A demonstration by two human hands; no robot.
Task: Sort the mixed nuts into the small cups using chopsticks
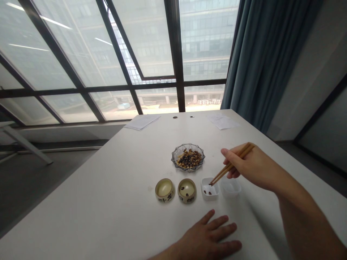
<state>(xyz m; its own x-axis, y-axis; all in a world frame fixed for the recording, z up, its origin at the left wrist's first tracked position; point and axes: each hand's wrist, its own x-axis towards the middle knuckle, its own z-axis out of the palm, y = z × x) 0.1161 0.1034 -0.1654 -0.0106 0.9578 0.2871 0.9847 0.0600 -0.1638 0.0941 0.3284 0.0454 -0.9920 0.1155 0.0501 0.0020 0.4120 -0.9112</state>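
My right hand (241, 162) is closed around a pair of wooden chopsticks (229, 167). Their tips are over a small white square dish (210, 196), with a dark seed (210, 184) at the tips. A few similar dark seeds lie in that dish. My left hand (214, 234) rests on the table in front of the dishes, fingers spread, holding nothing. To the left stand two ceramic cups with dark writing: one cup (187, 199) has two dark seeds inside, the other cup (165, 188) shows none. A translucent dish (231, 189) sits right of the white one.
Behind the small dishes, a scalloped glass bowl (173, 160) holds mixed seeds and nuts. Papers lie at the far left (142, 122) and far right (223, 121) of the white table (116, 195). Windows and a blue curtain (260, 65) stand beyond.
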